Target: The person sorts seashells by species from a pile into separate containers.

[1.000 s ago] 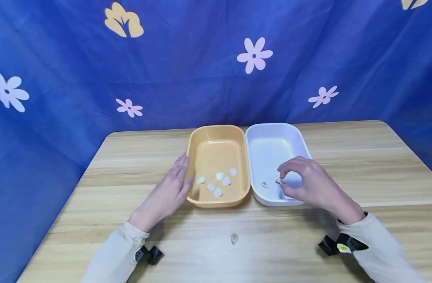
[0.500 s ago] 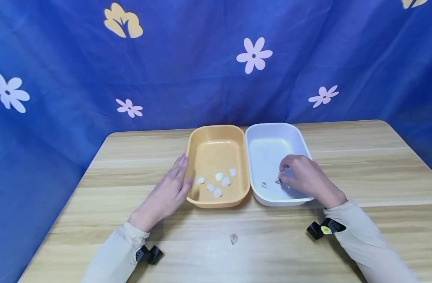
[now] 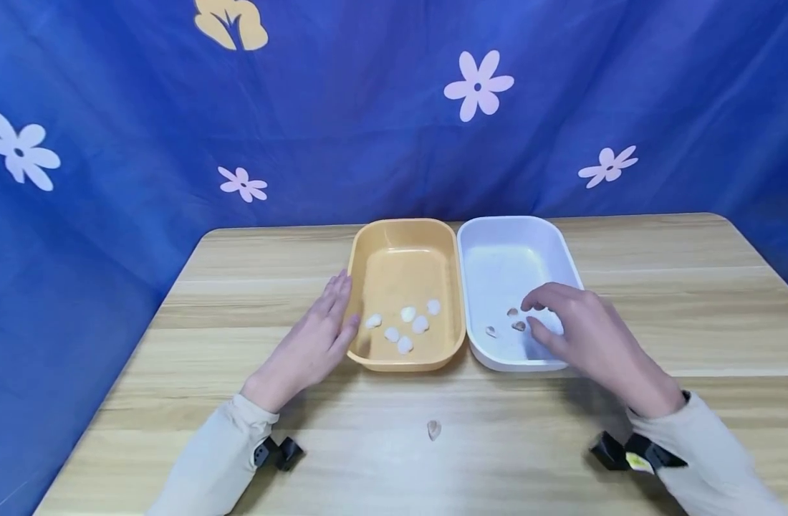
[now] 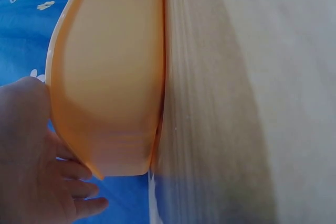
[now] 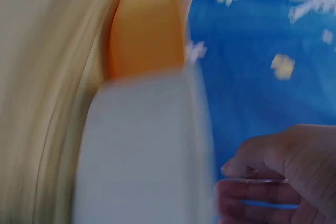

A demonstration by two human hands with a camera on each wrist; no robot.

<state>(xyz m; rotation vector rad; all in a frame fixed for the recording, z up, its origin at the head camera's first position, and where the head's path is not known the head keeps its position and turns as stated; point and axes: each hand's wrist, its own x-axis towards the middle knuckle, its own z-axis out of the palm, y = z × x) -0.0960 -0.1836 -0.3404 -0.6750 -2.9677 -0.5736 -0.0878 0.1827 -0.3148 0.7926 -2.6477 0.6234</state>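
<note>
My left hand [image 3: 308,344] rests along the left rim of the orange tray [image 3: 407,223], its fingers fairly straight. In the left wrist view that hand [image 4: 39,166] touches the tray's outer wall [image 4: 110,77]. Several white shells [image 3: 420,325] lie in the tray's near half. My right hand [image 3: 584,333] hovers over the white tray [image 3: 516,226], thumb and fingers parted with nothing visible between them. Just left of its fingertips are two brownish shells, one nearer [image 3: 519,326] and one farther [image 3: 512,312]. A third, paler shell [image 3: 491,332] lies further left in that tray.
On the bare wood table [image 3: 342,444] in front of the trays lies a single brownish shell [image 3: 434,429]. Both trays stand side by side near the back edge. Behind them hangs a blue flowered cloth [image 3: 368,107].
My right hand has let go of a brownish shell in the white tray, and its fingers have spread. The left hand has stayed on the orange tray. The head view has shifted slightly.
</note>
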